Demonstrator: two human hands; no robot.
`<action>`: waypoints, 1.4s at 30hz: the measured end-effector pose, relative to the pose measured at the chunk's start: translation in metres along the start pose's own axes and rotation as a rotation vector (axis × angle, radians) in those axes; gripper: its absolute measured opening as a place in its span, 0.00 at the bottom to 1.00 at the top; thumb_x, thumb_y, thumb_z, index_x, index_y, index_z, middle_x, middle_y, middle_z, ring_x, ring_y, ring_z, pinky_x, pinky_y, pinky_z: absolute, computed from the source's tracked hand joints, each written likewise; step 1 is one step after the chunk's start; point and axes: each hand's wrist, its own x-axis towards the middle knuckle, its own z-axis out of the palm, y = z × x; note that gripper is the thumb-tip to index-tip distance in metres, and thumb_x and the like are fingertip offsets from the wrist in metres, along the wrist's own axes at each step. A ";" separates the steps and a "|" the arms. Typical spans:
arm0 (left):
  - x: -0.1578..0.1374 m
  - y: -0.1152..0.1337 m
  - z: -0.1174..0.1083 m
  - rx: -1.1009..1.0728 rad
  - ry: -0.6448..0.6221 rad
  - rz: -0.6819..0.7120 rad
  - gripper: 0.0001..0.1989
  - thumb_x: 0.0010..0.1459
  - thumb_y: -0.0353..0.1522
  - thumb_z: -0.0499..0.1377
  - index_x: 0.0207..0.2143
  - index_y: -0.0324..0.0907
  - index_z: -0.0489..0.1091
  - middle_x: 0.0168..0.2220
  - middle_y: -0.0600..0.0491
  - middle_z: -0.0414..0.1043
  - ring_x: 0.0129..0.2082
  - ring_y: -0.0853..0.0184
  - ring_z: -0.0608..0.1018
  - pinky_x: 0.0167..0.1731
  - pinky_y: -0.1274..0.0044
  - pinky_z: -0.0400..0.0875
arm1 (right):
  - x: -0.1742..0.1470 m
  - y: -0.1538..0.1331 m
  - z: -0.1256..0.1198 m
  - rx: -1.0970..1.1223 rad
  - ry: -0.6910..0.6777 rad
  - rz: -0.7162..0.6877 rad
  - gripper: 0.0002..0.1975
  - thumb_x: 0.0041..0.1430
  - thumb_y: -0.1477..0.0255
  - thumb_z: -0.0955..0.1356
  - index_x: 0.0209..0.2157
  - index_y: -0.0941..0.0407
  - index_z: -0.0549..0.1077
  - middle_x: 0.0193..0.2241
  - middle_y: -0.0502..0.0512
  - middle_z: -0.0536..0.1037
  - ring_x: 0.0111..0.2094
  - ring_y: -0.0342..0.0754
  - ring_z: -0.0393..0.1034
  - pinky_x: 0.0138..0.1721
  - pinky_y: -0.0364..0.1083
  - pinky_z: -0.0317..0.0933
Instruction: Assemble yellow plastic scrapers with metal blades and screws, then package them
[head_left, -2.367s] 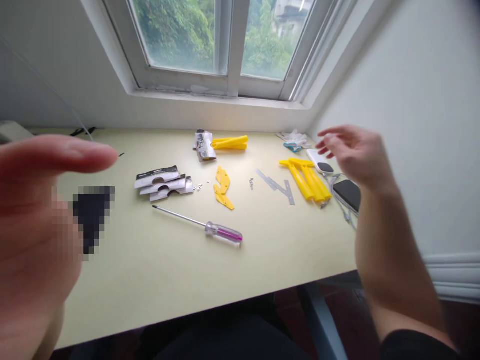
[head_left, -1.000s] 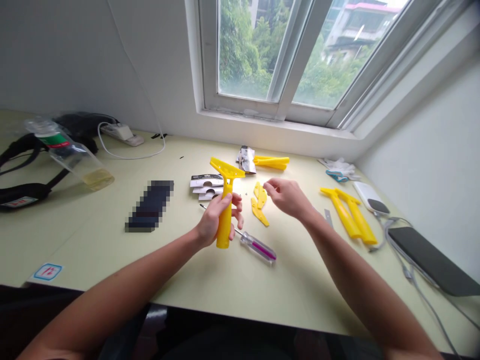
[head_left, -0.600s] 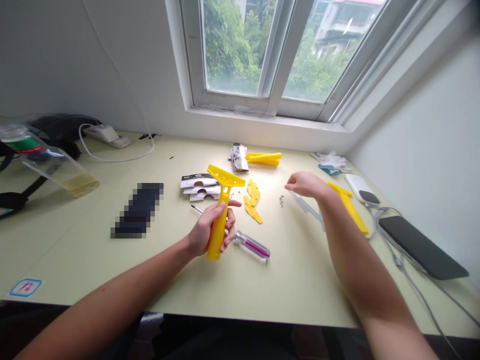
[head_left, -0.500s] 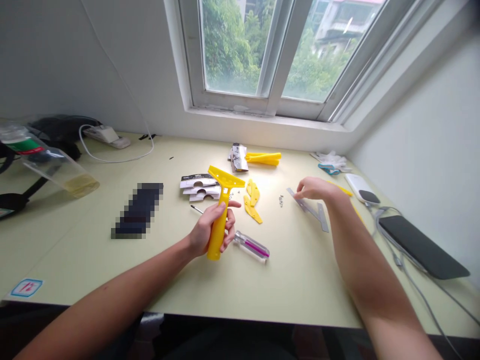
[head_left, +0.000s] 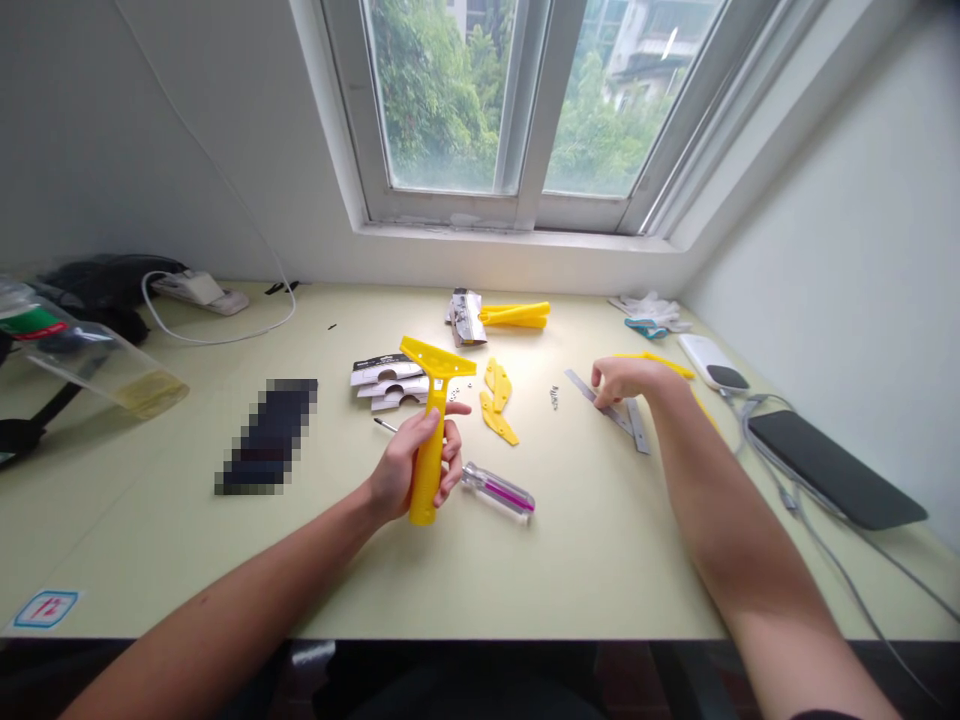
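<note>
desk (head_left: 585,570) sits below window (head_left: 530,130); left grip (head_left: 403,465) wraps yellow scraper (head_left: 427,465), right grip (head_left: 628,379) touches blades (head_left: 638,428), closure unclear.

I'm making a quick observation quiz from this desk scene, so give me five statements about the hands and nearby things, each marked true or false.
1. The left hand holds a yellow plastic T-shaped handle. True.
2. The right hand is down at some flat grey metal strips. True.
3. The T-shaped handle's wide head is hidden inside the left hand. False: the hand grips the narrow shaft, and the wide head sticks out.
4. A clear-handled, purple-cored screwdriver lies on the pale, smooth desk. True.
5. In the picture, the metal strips are left of the screwdriver. False: they are to its right.
</note>
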 end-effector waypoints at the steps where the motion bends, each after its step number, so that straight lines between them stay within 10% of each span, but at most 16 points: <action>1: 0.000 0.000 0.000 0.001 0.001 0.001 0.19 0.64 0.41 0.50 0.53 0.41 0.61 0.25 0.58 0.58 0.15 0.71 0.68 0.08 0.81 0.62 | 0.001 0.001 0.000 0.010 -0.026 0.001 0.17 0.37 0.74 0.75 0.35 0.57 0.76 0.25 0.52 0.75 0.27 0.47 0.70 0.27 0.43 0.60; 16: -0.001 -0.003 -0.004 -0.031 -0.116 -0.036 0.20 0.65 0.41 0.48 0.53 0.41 0.62 0.25 0.58 0.58 0.15 0.71 0.68 0.09 0.81 0.62 | -0.025 0.000 -0.022 0.333 -0.099 -0.361 0.19 0.49 0.56 0.71 0.28 0.59 0.69 0.28 0.55 0.74 0.29 0.44 0.67 0.29 0.42 0.60; 25: -0.005 -0.009 -0.002 0.023 -0.305 -0.170 0.18 0.66 0.41 0.47 0.54 0.43 0.60 0.25 0.59 0.59 0.14 0.71 0.70 0.10 0.81 0.63 | -0.091 -0.097 -0.015 0.723 0.267 -0.879 0.17 0.56 0.58 0.69 0.39 0.57 0.76 0.32 0.55 0.78 0.32 0.44 0.71 0.35 0.44 0.66; 42: -0.008 -0.008 0.004 0.053 -0.352 -0.223 0.16 0.65 0.41 0.48 0.50 0.42 0.62 0.23 0.59 0.59 0.12 0.73 0.67 0.10 0.82 0.60 | -0.081 -0.123 0.012 0.739 0.317 -0.791 0.18 0.55 0.56 0.69 0.28 0.58 0.72 0.24 0.51 0.73 0.26 0.40 0.64 0.26 0.41 0.56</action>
